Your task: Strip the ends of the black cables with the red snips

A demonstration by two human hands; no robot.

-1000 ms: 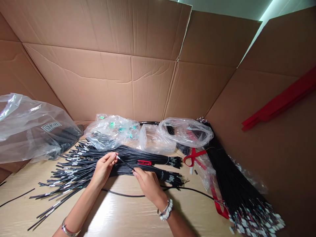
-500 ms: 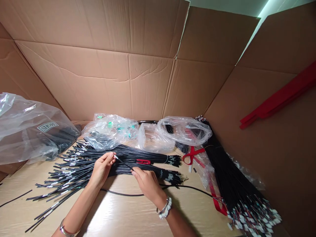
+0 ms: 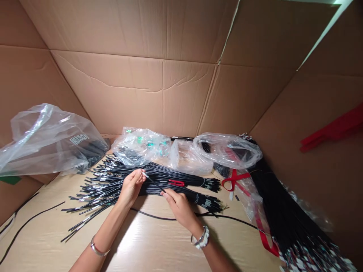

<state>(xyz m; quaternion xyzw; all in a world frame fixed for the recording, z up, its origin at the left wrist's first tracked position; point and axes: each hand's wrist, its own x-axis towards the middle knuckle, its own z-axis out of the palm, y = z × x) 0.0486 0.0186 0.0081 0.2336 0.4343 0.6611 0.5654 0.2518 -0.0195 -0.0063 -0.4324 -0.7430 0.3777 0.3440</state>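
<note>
Landmark: the black cable pile (image 3: 159, 183) fanned across the middle of the bench (image 3: 147, 249).

- Far left of pile: large clear bag (image 3: 51, 139) with dark parts inside, against the cardboard wall (image 3: 136, 87).
- Behind pile: 2 smaller clear bags (image 3: 141, 145), green bits showing in the left one.
- Left hand (image 3: 131, 188), on the pile's middle: thumb and fingertips pinched shut on the silver-tipped end of 1 thin black cable (image 3: 153, 182).
- Right hand (image 3: 180, 206), at the pile's near edge: fingers closed on the same cable lower down. It spans the gap between the 2 hands, over the pile.
- Red clip (image 3: 176, 183) lies on the pile, just right of the held cable.
- Right of pile: red scissors (image 3: 231, 181), then a long bundle (image 3: 286, 219) of black leads.

Handling, judged: cable light, thin, bendy, sheath fairly slick; best pinched near the metal tip and on the sheath, as both hands do.

Against 0.5 s earlier: grips match; the view has swung left, so everything sits further right in frame.
</note>
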